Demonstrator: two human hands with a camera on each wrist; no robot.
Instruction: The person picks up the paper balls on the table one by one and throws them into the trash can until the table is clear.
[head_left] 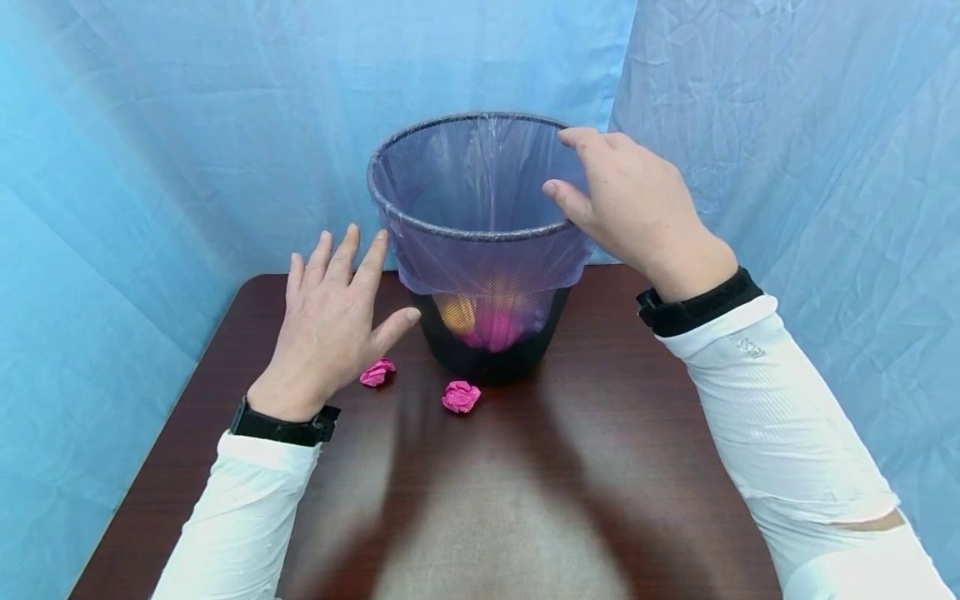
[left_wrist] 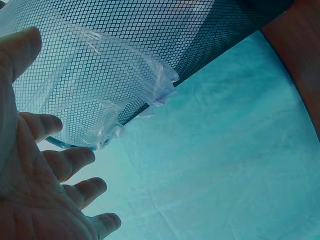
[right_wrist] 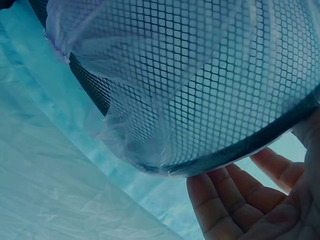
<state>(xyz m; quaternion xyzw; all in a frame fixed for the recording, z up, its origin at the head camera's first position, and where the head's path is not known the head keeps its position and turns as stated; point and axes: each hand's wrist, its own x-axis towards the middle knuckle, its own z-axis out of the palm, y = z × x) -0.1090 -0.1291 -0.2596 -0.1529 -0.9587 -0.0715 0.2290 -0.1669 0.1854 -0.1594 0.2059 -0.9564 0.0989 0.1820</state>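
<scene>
Mesh bin (head_left: pixel 487 342) stands at the far middle of the brown table (head_left: pixel 600 500), its translucent liner bag (head_left: pixel 480 250) folded over the rim. The right hand (head_left: pixel 637 208) rests on the rim's right side, fingers lightly curved over the liner, thumb against it. The left hand (head_left: pixel 330 325) hovers left of the bin, fingers spread and holding nothing. Two pink paper balls (head_left: pixel 461 396) lie near the base; more show inside. The liner seems to be under adjustment; next, both hands would need hold of its edge.
</scene>
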